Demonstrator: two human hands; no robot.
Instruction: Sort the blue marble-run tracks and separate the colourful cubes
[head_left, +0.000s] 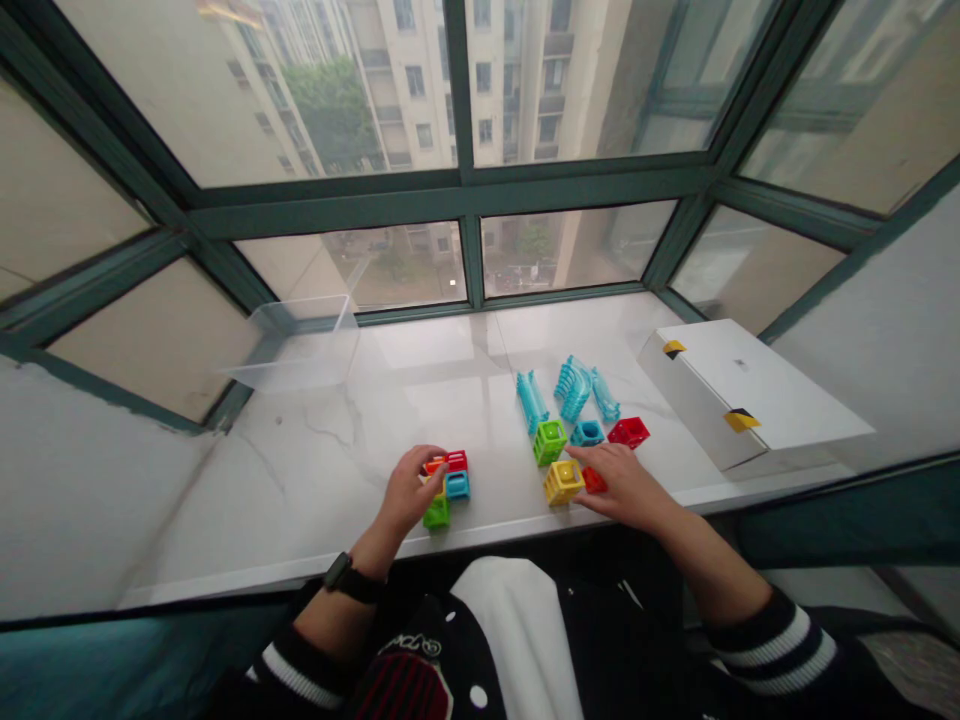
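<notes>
My left hand point(410, 488) curls its fingers over an orange block point(433, 466) in a small cluster of hollow plastic building blocks. A red block point(457, 461), a blue block point(457, 486) and a green block point(436, 514) belong to this cluster, with a bit of yellow partly hidden by my fingers. My right hand point(619, 482) has its thumb and fingertips closed at the right side of a yellow block point(564, 483). An orange-red block point(594, 481) shows between thumb and forefinger, partly covered. Just behind are a green block point(550, 442), a blue block point(587, 433) and a red block point(628, 432).
Light-blue ribbed track pieces point(574, 388) lie behind the right-hand blocks. A clear plastic bin point(307, 345) stands at the back left. At the right is a white box point(780, 390) with yellow-black tabs. Green-framed windows border the marble-patterned sill point(315, 480).
</notes>
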